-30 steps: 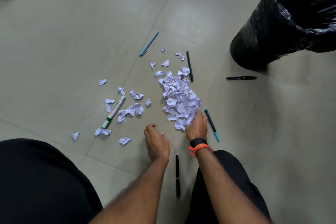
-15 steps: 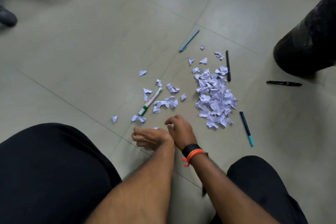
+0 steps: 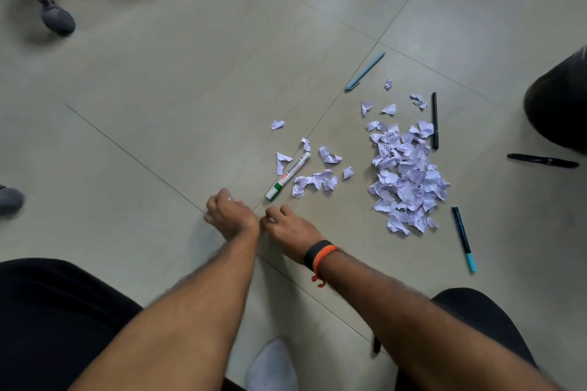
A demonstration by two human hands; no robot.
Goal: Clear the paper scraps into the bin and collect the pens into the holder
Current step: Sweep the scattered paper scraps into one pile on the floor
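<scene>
- your left grip point(image 3: 230, 214) is down on the floor point(image 3: 158, 105) with its fingers curled in; a white fleck shows at the knuckles, so i judge it is pinching a small scrap point(image 3: 229, 199).
- your right grip point(image 3: 289, 227) sits just beside it, fingers curled toward the floor. whether it holds anything i cannot tell, as the back of the hand covers the fingertips.
- the relation that matters: the whiteboard marker point(image 3: 287, 176) lies just ahead of both grips and a little right. its green end points back at you, nearest the right grip, and its long axis slants away up and to the right.
- the loose scraps point(image 3: 313, 182) lie just past the marker on its right side, so the right grip is the nearer one for them too.
- the main pile point(image 3: 406, 178) is further right, well apart from both grips.
- the bin point(image 3: 559, 111) is at the far right, cut off by the frame, so its mouth is not visible.
- four pens lie out in the open: a light blue pen point(image 3: 365, 71) far ahead, a black pen point(image 3: 434, 120) touching the pile's far edge, another black pen point(image 3: 541, 161) near the bin, and a teal-tipped pen point(image 3: 463, 238) right of the pile.
- a dark pen point(image 3: 376, 347) peeks out beneath your right forearm, mostly hidden.
- the holder is nowhere in view.
</scene>
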